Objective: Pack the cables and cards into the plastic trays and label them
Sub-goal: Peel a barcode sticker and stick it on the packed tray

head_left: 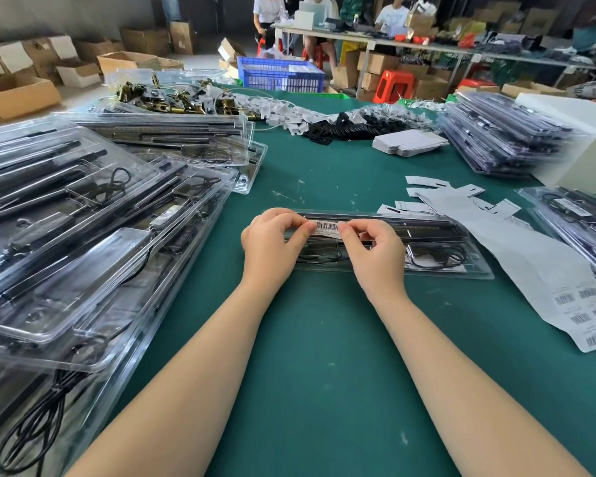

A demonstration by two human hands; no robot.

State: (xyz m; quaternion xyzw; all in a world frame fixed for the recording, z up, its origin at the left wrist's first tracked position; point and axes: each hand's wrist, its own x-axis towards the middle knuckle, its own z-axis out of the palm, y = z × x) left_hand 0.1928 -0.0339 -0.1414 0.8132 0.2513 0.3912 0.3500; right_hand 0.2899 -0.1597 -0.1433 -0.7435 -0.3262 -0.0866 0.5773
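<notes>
A long clear plastic tray (437,242) with black cables and a black rod inside lies flat on the green table (324,339) in front of me. A white barcode label (327,226) lies along the tray's top. My left hand (272,241) pinches the label's left end with curled fingers. My right hand (374,253) pinches its right end. Both hands rest over the tray's left half and hide that part of it.
Stacks of filled clear trays (83,235) cover the table's left side, more trays (503,139) stand at the right. A label backing sheet (547,287) with barcode stickers lies right of the tray. White cards (406,142), black cards (344,127) and metal parts (172,96) lie farther back. People sit at a far table.
</notes>
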